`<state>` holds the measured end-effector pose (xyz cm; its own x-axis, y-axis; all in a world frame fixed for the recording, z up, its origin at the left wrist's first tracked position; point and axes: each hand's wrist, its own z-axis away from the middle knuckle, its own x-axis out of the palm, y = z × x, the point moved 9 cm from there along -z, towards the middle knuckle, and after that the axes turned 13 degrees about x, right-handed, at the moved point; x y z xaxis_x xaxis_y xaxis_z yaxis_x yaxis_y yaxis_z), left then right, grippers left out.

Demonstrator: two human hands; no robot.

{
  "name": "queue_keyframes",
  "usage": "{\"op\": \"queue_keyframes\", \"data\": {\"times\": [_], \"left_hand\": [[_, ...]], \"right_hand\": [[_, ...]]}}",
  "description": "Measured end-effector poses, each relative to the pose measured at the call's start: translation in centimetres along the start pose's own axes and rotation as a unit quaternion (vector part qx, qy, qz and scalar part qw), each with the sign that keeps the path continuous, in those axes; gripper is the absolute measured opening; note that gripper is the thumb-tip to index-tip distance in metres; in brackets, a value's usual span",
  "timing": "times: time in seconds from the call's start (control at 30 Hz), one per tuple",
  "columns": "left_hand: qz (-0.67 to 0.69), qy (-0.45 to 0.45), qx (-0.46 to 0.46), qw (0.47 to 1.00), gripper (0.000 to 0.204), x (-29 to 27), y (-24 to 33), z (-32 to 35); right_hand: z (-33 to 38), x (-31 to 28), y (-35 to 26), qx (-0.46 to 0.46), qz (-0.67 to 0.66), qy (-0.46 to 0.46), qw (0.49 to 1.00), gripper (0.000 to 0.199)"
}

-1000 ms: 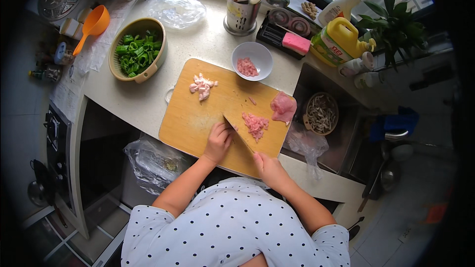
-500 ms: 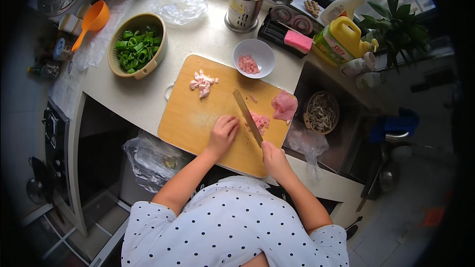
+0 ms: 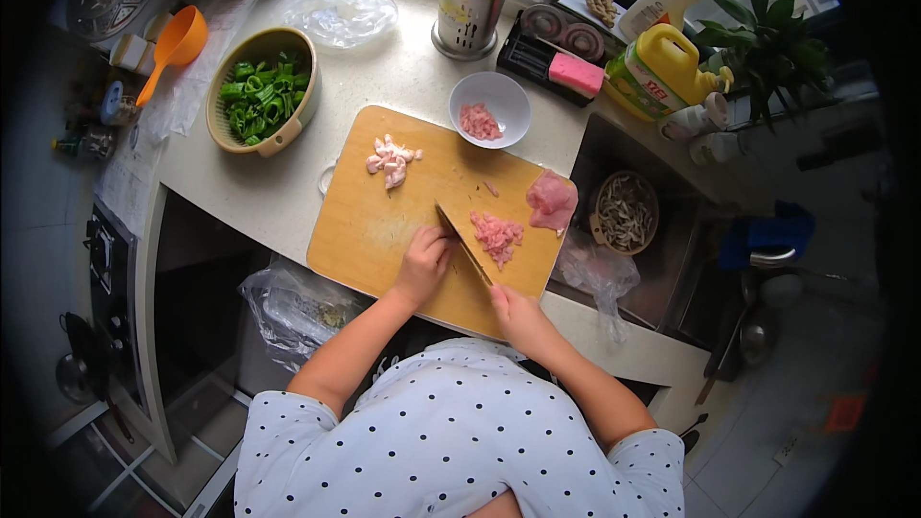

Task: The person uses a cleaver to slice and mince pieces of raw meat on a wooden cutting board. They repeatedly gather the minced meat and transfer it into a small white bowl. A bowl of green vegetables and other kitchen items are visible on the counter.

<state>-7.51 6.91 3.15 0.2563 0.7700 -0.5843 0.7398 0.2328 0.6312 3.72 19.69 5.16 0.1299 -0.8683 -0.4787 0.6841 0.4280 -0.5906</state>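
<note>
My right hand (image 3: pixel 524 318) grips the handle of a kitchen knife (image 3: pixel 464 246), its blade slanting up and left over the wooden cutting board (image 3: pixel 360 230). Beside the blade is my left hand (image 3: pixel 423 264), its fingers bent and pressed together at the blade's far end; whether they pinch anything is hidden. Diced pink meat (image 3: pixel 497 236) lies in a small heap just right of the knife. A larger piece of raw meat (image 3: pixel 552 200) rests at the board's right edge, and pale fatty pieces (image 3: pixel 389 161) sit at its far left. More diced meat (image 3: pixel 479 121) is in a white bowl (image 3: pixel 515 107) at the board's far edge.
A beige basket (image 3: pixel 217 121) of cut green peppers (image 3: pixel 266 99) stands at the left, near an orange ladle (image 3: pixel 178 42). Chopsticks fill a metal holder (image 3: pixel 465 27) at the back. On the right is a sink (image 3: pixel 669 230) with a bowl of small greyish strips (image 3: pixel 625 213).
The knife has moved left, away from the diced meat, and its blade now meets my left fingers. My right hand shifted slightly left and nearer me; the meat heap shows fully.
</note>
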Motion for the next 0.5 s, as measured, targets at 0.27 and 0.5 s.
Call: {"op": "queue_keyframes", "data": {"times": [0.27, 0.5], "left_hand": [[-0.006, -0.006, 0.015, 1.000, 0.019, -0.4, 0.4, -0.1], [0.003, 0.019, -0.004, 1.000, 0.018, -1.7, 0.8, 0.2]], "right_hand": [[-3.7, 0.1, -2.1, 0.001, -0.045, 0.017, 0.999, 0.039], [0.1, -1.5, -0.7, 0.018, -0.040, -0.006, 0.999, 0.039]]}}
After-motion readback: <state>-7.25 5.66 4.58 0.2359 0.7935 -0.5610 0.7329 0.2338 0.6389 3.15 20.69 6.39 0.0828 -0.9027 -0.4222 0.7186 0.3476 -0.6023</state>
